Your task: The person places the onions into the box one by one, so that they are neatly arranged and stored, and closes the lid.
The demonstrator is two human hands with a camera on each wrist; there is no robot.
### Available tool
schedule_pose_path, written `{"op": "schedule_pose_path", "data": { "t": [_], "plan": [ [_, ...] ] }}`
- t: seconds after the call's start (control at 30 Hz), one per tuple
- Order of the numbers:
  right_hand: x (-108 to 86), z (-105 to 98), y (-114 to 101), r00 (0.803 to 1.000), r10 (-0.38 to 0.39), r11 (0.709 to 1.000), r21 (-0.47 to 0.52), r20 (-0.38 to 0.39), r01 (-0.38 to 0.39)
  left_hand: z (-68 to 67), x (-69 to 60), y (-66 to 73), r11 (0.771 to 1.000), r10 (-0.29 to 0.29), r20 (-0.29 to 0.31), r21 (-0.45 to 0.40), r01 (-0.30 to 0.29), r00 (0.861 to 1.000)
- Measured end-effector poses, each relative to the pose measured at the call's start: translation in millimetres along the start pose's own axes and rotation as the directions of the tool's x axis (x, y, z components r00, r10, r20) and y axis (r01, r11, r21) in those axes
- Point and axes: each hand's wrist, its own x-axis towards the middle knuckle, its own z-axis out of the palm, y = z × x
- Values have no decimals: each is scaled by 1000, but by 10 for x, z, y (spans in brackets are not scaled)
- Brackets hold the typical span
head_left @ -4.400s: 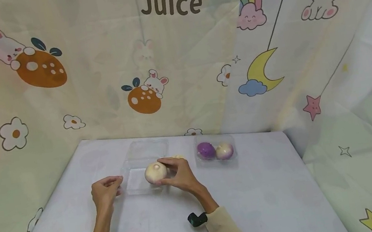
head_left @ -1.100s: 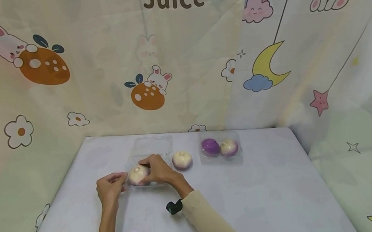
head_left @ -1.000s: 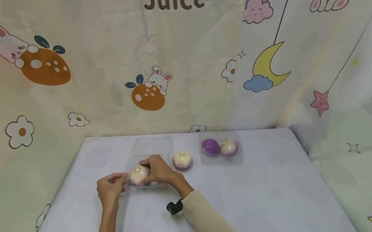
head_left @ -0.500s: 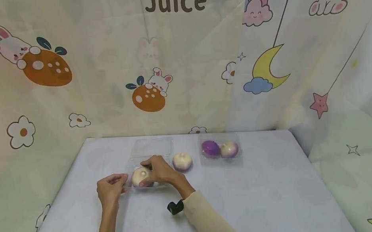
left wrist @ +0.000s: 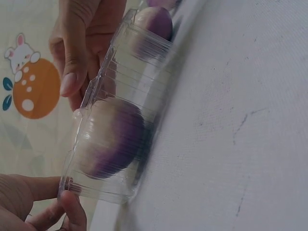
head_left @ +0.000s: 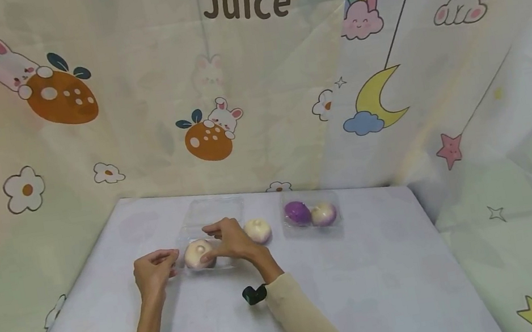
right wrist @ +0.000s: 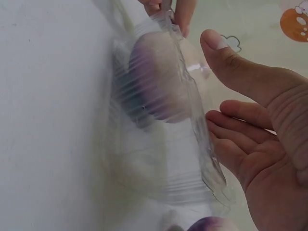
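A round white-and-purple turnip (head_left: pixel 199 254) sits in the left part of an open clear plastic clamshell box (head_left: pixel 226 261). My left hand (head_left: pixel 154 271) pinches the box's left rim between thumb and fingers, as the left wrist view (left wrist: pixel 72 190) shows. My right hand (head_left: pixel 236 242) hovers over the box's right part, thumb and fingers spread and holding nothing. In the right wrist view, the right hand (right wrist: pixel 260 120) is apart from the turnip (right wrist: pixel 161 77). A second turnip (head_left: pixel 258 231) lies on the table just right of the box.
Another clear box (head_left: pixel 314 232) at the back right contains a purple round item (head_left: pixel 297 213) and a white-and-purple one (head_left: pixel 323 214). The box's raised lid (head_left: pixel 213 211) leans behind its base. A printed cloth (head_left: pixel 257 75) hangs behind the white table (head_left: pixel 367 288).
The right hand carried the turnip left into the clear box over the last few seconds. Since half a second ago its fingers have spread and let go. The left hand stays at the rim.
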Motion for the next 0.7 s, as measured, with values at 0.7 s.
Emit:
{"op": "schedule_pose_path", "data": {
  "t": [0.7],
  "plan": [
    [-265, -380, 43, 997, -49, 999, 17, -67, 50, -12, -5, -6, 1000, 11, 0, -6, -11, 1000]
  ]
}}
